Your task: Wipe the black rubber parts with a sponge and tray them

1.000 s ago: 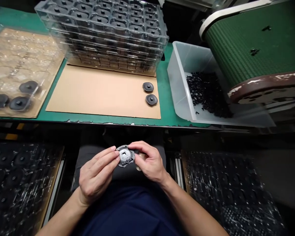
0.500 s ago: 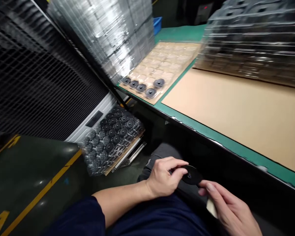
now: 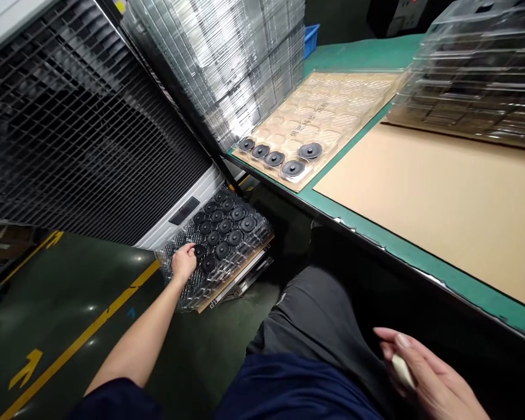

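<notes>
I'm watching the left hand (image 3: 184, 261) now, stretched far out and down to the low tray (image 3: 188, 291) beside the seat, where half a second ago it was pinching a black disc above the lap. That disc is gone from between the two hands; the left grip is now curled over the near corner of the tray, fingertips touching a black disc (image 3: 198, 251) in the row closest to them. Whether that is the same part being seated or a new one being picked, I cannot tell, and I cannot tell how firmly the fingers are closing on it. Just beyond the grip, more black discs (image 3: 227, 224) are sitting in their pockets, filling the far half of the tray.

Moving right, up on the green table (image 3: 376, 239), a second clear tray (image 3: 315, 125) on cardboard is carrying five discs (image 3: 274, 158) along its near edge, well apart from either hand. A bare cardboard sheet (image 3: 429, 192) is lying to its right.

Further right, the right hand (image 3: 424, 379) is resting low by the lap, fingers loosely spread, with a pale object (image 3: 403, 371) showing under them; the disc is not in it. My reading: the handwork on that part is over and the left side is dealing with the low tray.
</notes>
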Available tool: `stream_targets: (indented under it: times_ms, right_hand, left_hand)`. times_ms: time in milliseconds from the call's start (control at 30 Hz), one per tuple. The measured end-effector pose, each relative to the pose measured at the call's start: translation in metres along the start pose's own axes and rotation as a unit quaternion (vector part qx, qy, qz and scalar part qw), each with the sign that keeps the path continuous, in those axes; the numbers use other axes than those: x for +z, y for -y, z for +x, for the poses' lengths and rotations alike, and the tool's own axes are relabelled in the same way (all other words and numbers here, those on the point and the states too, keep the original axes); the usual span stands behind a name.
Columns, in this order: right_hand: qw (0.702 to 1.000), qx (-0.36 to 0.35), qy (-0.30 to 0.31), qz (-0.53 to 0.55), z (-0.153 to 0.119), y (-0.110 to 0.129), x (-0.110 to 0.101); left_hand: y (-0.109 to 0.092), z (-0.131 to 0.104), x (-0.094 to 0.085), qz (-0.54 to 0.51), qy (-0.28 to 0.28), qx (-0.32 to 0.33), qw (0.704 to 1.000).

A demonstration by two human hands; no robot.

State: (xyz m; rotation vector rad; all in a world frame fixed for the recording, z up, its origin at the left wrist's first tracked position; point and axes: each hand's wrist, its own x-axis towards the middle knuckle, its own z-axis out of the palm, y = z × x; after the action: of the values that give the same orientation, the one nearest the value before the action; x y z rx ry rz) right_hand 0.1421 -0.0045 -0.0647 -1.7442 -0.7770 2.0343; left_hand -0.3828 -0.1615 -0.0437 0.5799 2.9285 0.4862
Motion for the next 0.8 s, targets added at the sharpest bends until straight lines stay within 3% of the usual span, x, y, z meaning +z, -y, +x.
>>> stream_targets:
  times_ms: [100, 233, 333, 400, 467, 567, 667, 733, 800]
  right_hand:
    - [1.000, -0.027, -0.006, -0.002, -0.011, 0.004, 0.005]
    - [0.999, -0.035, -0.016, 0.013, -0.014, 0.002, 0.003]
    - [0.996, -0.053, -0.032, 0.058, -0.013, -0.001, 0.001]
    - [0.992, -0.054, -0.035, 0.108, -0.015, -0.001, 0.001]
    - [0.985, -0.064, -0.029, 0.158, -0.017, 0.000, 0.000]
    - [0.980, -0.073, -0.032, 0.182, -0.018, 0.003, -0.004]
    - [0.976, -0.119, -0.034, 0.181, -0.022, 0.005, -0.014]
    - [0.972, -0.151, -0.034, 0.176, -0.027, 0.003, -0.021]
    - [0.969, -0.170, -0.046, 0.172, -0.033, -0.004, -0.029]
  left_hand:
    - [0.008, 0.008, 0.008, 0.035, 0.025, 0.017, 0.999]
    - [0.009, 0.006, 0.013, 0.062, 0.003, 0.032, 0.998]
    - [-0.006, -0.002, 0.013, 0.053, -0.024, 0.067, 0.996]
    - [-0.031, -0.012, 0.015, 0.019, -0.035, 0.119, 0.992]
    - [-0.070, -0.025, 0.022, -0.036, -0.035, 0.192, 0.980]
    - [-0.154, -0.055, 0.040, -0.144, -0.025, 0.315, 0.938]
    - [-0.257, -0.110, 0.059, -0.269, -0.003, 0.470, 0.841]
    - [-0.326, -0.160, 0.073, -0.320, 0.078, 0.537, 0.777]
    - [-0.385, -0.214, 0.090, -0.301, 0.161, 0.588, 0.733]
